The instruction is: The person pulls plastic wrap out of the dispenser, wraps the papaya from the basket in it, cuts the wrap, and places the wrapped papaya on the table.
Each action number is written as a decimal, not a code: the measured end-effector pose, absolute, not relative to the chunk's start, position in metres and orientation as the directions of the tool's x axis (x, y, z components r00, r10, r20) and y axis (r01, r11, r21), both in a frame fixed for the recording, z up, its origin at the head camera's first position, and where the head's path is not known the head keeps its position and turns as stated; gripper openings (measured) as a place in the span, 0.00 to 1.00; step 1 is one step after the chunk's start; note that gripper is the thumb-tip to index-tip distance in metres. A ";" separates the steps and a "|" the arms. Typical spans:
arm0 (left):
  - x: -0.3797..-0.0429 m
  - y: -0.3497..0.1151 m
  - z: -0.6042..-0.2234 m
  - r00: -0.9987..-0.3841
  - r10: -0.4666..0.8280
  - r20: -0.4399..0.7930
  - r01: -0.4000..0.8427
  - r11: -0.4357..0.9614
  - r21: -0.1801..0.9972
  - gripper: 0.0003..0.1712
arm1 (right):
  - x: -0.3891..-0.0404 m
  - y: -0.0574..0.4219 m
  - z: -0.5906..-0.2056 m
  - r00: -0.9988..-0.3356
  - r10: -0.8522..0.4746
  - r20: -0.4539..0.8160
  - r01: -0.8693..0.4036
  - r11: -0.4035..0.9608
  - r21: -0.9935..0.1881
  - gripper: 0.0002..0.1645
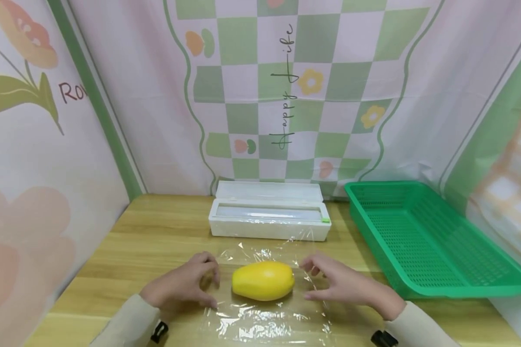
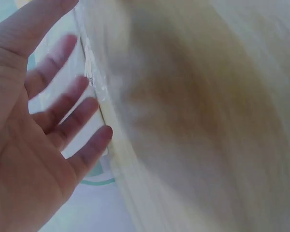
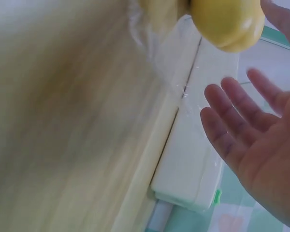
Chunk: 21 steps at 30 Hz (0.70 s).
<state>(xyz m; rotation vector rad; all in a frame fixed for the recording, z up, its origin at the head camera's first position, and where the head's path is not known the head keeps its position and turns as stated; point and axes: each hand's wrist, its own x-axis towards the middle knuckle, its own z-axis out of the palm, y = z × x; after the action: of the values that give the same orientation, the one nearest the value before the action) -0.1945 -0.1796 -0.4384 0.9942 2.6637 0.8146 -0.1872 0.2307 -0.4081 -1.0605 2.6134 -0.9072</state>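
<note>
A smooth yellow papaya-shaped fruit [image 1: 263, 281] lies on its side on a sheet of clear plastic wrap [image 1: 267, 324], which is spread over the wooden table. Left of the fruit is my left hand [image 1: 190, 279], its fingers loosely bent and apart from it. On the other side my right hand [image 1: 345, 282] holds nothing, thumb and fingers spread towards the fruit. The left wrist view shows the left hand [image 2: 43, 116] with relaxed, parted fingers. In the right wrist view, the fruit [image 3: 227, 21] appears beyond the fingertips of the right hand [image 3: 261, 125].
Behind the fruit stands a white wrap dispenser box [image 1: 269, 228] with its lid raised and a small green piece at its right end. A green perforated basket [image 1: 375, 246] sits on the right of the wooden table [image 1: 126, 255]. Patterned cloth [image 1: 278, 82] hangs at the back and sides.
</note>
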 end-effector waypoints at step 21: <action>-0.171 -0.162 -0.440 -0.477 0.878 -0.045 0.705 0.413 0.576 0.17 | -0.154 0.238 -0.442 -0.452 -0.886 0.104 -0.790 0.344 -0.508 0.15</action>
<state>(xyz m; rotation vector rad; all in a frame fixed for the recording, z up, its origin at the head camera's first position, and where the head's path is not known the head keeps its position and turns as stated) -0.1707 -0.1617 -0.4403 1.3650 2.3324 0.7062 -0.1541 0.2376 -0.4415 -1.5256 2.4133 -0.7455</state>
